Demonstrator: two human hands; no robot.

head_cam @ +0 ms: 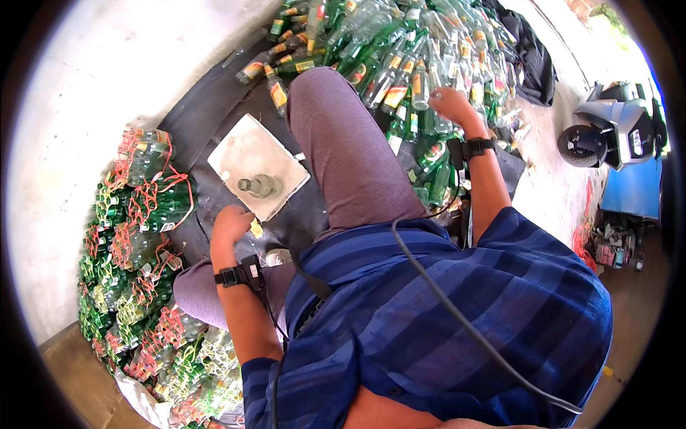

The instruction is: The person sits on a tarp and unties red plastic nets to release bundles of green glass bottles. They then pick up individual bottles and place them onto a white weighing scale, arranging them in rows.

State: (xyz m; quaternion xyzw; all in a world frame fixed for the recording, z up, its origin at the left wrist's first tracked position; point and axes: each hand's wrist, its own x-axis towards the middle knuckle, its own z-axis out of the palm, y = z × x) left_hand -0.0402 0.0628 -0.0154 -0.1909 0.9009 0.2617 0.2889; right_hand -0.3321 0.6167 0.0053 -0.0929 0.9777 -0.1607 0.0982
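Observation:
On a white rectangular board (244, 145) in front of me stands one clear glass bottle (262, 186). My left hand (233, 224) is just off the board's near edge, with its fingers curled; I see nothing held in it. My right hand (453, 105) reaches to the large heap of loose green and clear glass bottles (375, 53). Its fingers are at a clear bottle (420, 86), but whether they grip one cannot be told. Many bottles in the heap bear labels.
Bundles of bottles tied with red and yellow-green strapping (139, 257) are stacked along the wall at left. Black sheeting (187, 107) covers the floor. A parked scooter (621, 126) and a blue panel (632, 187) are at far right. A cable runs over my shirt.

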